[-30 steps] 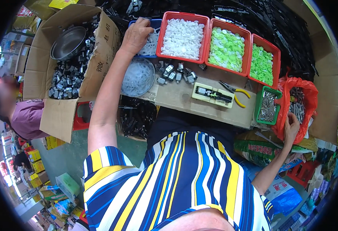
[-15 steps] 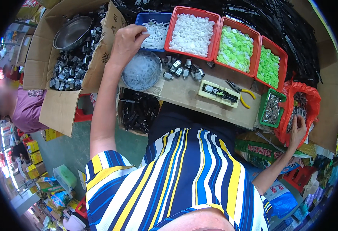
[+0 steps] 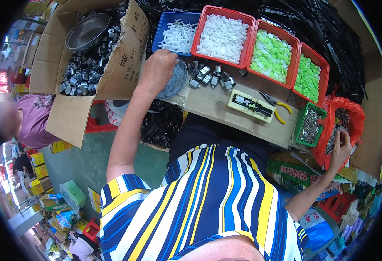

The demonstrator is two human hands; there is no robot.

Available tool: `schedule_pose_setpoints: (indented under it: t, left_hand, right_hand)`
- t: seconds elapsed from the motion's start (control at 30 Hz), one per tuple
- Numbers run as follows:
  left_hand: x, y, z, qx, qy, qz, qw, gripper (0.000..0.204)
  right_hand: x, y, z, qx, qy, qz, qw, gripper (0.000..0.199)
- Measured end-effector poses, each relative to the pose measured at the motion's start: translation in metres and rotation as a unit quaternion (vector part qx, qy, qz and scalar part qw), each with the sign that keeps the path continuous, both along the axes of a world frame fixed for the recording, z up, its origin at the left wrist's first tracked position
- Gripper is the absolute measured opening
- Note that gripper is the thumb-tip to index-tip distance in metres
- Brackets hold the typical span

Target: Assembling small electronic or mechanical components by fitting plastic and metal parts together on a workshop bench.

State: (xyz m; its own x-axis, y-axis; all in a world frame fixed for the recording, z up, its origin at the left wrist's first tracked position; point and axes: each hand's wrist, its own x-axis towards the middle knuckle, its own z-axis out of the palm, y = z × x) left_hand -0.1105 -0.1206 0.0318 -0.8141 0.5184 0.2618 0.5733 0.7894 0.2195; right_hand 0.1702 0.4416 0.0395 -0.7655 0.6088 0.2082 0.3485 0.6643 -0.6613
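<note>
Moved: the left hand [image 3: 158, 71] has come nearer, off the blue tray [image 3: 160, 31] and over the round dish [image 3: 178, 82]; the right hand [image 3: 340, 152] stays at the red bag [image 3: 360, 119].
Left fingers: curled, tips drawn together; whether they pinch anything, I can't tell from here.
Right fingers: bent, thumb close to the others; I can't tell if a piece is between them.
Round dish: left on the bench [image 3: 206, 104], partly hidden under the left hand, just near of the blue tray of white sticks [image 3: 178, 37].
Red bag: far right, mouth spread, grey pieces [image 3: 331, 141] inside, beside the green tray [image 3: 301, 123] of metal pins [image 3: 311, 126].
Mid-bench: small motors [image 3: 212, 77] lie loose; right of them, a cream block [image 3: 238, 107] and yellow-handled pliers [image 3: 282, 113].
</note>
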Motion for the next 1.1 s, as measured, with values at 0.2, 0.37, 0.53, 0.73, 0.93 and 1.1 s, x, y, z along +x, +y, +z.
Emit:
schedule_pose_setpoints:
  t: [0.2,0.37,0.53,0.73,0.93,1.1]
  left_hand:
    - [0.007,-0.001,0.001,0.091,-0.032,-0.024,0.995,0.011]
    - [0.011,-0.005,0.003,0.106,-0.013,-0.018,0.994,0.011]
    - [0.008,-0.002,-0.009,0.053,0.004,0.015,0.998,0.008]
    - [0.015,0.001,-0.002,0.037,-0.045,-0.013,0.998,0.009]
    - [0.024,-0.005,0.029,0.159,-0.083,0.024,0.983,0.012]
    - [0.04,0.004,0.035,0.265,-0.161,0.046,0.95,0.015]
  right_hand:
    - [0.001,-0.01,0.007,0.015,-0.004,0.006,1.0,0.022]
    - [-0.005,-0.02,0.014,0.028,-0.002,0.0,1.0,0.023]
    - [-0.012,-0.024,0.016,0.014,0.001,0.018,1.0,0.023]
    - [-0.009,-0.03,0.016,0.007,0.002,0.012,1.0,0.023]
    - [-0.013,-0.049,0.024,0.02,0.046,0.015,0.999,0.023]
    - [-0.058,-0.137,0.036,-0.162,0.079,0.131,0.975,0.02]
